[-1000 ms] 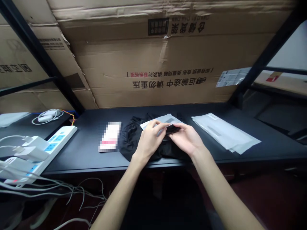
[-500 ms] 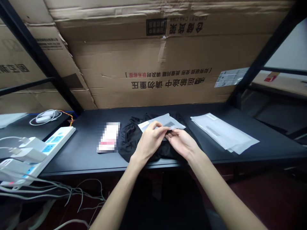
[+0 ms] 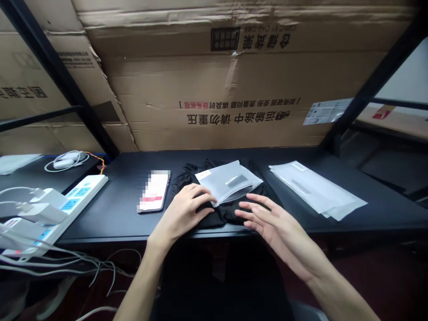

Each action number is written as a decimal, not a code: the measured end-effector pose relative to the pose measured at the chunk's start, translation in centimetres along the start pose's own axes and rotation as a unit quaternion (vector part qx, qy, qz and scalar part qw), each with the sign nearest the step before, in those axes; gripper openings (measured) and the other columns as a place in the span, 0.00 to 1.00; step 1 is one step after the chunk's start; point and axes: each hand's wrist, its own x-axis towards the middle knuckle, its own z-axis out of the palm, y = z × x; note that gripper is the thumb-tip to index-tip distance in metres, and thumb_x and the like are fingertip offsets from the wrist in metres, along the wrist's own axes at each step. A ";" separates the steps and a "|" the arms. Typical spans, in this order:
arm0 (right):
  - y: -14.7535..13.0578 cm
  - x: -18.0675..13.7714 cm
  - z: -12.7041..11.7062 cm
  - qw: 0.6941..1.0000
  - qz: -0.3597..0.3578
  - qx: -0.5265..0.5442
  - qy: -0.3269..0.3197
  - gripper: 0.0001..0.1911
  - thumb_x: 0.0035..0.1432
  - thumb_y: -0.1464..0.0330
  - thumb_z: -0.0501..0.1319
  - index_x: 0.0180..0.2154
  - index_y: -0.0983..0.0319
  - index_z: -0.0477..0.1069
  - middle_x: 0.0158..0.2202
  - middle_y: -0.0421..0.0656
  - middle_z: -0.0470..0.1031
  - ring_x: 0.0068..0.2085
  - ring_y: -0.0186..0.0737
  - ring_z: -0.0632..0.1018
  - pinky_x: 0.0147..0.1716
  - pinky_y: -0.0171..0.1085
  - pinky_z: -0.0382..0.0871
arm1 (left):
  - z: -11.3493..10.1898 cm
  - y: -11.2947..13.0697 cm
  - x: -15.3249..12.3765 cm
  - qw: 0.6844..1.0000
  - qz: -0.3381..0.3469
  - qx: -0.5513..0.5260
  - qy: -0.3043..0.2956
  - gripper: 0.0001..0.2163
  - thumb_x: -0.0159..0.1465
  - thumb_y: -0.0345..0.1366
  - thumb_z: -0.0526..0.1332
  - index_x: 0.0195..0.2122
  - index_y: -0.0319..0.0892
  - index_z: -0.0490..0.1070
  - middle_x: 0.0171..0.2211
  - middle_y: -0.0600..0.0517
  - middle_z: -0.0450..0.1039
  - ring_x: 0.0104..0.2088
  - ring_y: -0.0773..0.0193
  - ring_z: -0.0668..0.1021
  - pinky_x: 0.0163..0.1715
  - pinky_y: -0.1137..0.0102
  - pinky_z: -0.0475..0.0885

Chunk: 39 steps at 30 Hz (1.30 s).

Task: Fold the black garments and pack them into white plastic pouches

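Note:
A frosted plastic bag (image 3: 220,175) lies on a bunched black cloth (image 3: 182,178) at the middle of the desk. Its near edge gapes a little, and a dark printed patch shows on its face. My left hand (image 3: 185,209) rests at the near left corner of the bag, fingers spread and curved over the cloth. To the right, my right hand (image 3: 270,220) hovers just in front of the bag's gaping edge, fingers apart with nothing in them.
More frosted bags (image 3: 317,189) lie stacked on the right of the desk (image 3: 117,196). A phone (image 3: 155,191) lies left of the cloth. A power strip (image 3: 80,196) with chargers and cables stands at the left edge. Large cardboard (image 3: 207,80) stands behind.
Both hands have come apart from their pinch at the bag's near edge and drawn back toward me. The bag's near edge now gapes. The view has shifted slightly.

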 end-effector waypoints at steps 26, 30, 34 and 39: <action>0.1 6.9 1.9 0.581 -0.510 -0.629 -0.088 0.12 0.75 0.69 0.57 0.46 0.55 0.80 0.42 0.46 0.83 0.42 0.48 0.78 0.42 0.45 0.70 | 0.9 -0.5 1.3 0.978 0.094 0.131 0.131 0.04 0.73 0.30 0.63 0.42 0.44 0.77 0.40 0.50 0.83 0.40 0.59 0.81 0.45 0.62 0.75; 0.1 6.9 1.1 0.571 -0.510 -0.639 -0.074 0.11 0.74 0.69 0.57 0.45 0.55 0.80 0.42 0.46 0.83 0.43 0.48 0.78 0.43 0.46 0.71 | 1.0 -0.2 1.3 0.975 0.093 0.133 0.150 0.03 0.72 0.29 0.64 0.43 0.43 0.77 0.40 0.49 0.83 0.40 0.59 0.81 0.45 0.62 0.76; -0.1 7.4 -0.4 0.596 -0.490 -0.634 -0.050 0.11 0.73 0.68 0.59 0.46 0.53 0.81 0.44 0.46 0.84 0.45 0.49 0.79 0.46 0.46 0.73 | 0.7 -0.4 0.9 0.974 0.086 0.137 0.160 0.04 0.71 0.29 0.64 0.42 0.44 0.77 0.39 0.50 0.83 0.40 0.59 0.81 0.44 0.62 0.76; -0.7 8.2 -3.1 0.650 -0.466 -0.600 0.002 0.08 0.71 0.65 0.63 0.46 0.51 0.82 0.44 0.45 0.84 0.47 0.50 0.80 0.47 0.47 0.74 | 0.5 -0.8 0.6 0.974 0.073 0.137 0.167 0.04 0.71 0.28 0.64 0.42 0.44 0.77 0.40 0.49 0.83 0.40 0.58 0.81 0.44 0.62 0.77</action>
